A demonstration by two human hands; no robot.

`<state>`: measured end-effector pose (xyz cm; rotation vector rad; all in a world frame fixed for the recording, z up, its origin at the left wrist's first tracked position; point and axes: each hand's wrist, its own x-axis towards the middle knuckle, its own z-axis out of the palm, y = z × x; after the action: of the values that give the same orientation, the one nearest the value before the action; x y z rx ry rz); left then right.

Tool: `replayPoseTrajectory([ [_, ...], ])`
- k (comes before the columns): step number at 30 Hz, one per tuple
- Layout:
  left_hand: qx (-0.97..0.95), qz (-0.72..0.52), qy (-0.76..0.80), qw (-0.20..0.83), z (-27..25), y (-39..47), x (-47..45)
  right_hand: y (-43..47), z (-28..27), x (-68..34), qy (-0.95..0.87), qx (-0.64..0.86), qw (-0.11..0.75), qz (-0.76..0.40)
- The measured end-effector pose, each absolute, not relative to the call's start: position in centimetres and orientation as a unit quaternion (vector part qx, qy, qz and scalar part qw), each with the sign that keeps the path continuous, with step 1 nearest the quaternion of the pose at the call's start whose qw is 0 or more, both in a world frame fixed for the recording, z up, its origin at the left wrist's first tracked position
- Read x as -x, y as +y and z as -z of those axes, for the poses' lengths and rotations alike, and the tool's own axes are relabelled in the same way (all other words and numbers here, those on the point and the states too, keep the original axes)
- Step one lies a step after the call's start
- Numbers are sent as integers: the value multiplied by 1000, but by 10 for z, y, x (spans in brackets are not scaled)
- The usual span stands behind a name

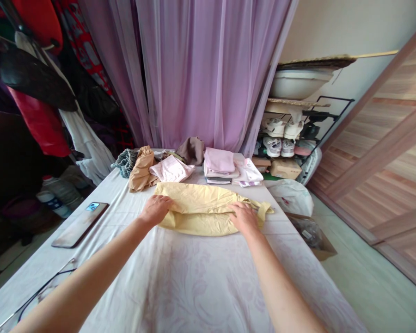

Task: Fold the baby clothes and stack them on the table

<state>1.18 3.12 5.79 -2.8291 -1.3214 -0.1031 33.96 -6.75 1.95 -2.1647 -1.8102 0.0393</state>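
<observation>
A pale yellow garment [197, 199] lies folded into a long strip across the bed-like surface [194, 282], with a fold line running along its length. My left hand [157, 209] is closed on its left end, fingers over the cloth. Toward the right end, my right hand [244, 216] grips the fold with bent fingers. A loose yellow strap [263, 210] sticks out beyond that hand. What lies under the fingertips is hidden.
Behind the garment are crumpled clothes, including a tan one [142, 169], and a stack of folded pink clothes [220, 162]. A phone [80, 225] and a thin dark cable [38, 291] lie at left. A shoe rack [327, 108] stands right; a purple curtain [201, 69] hangs behind.
</observation>
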Motion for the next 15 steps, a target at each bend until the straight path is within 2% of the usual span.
replayPoseTrajectory([
  [6, 897, -57, -438, -8, -112, 50, -6, -59, -59, -345, -602, 792, 105, -6],
  [9, 871, -24, -486, 70, -152, 67, -18, -43, -85, -351, -567, 815, 120, -13],
  [12, 847, 132, -507, 92, -177, 85, -40, -18, -98, -355, -537, 796, 278, -12],
  [15, 803, 282, -506, 141, -174, 94, -57, 2, -88, -355, -517, 737, 435, -19],
])
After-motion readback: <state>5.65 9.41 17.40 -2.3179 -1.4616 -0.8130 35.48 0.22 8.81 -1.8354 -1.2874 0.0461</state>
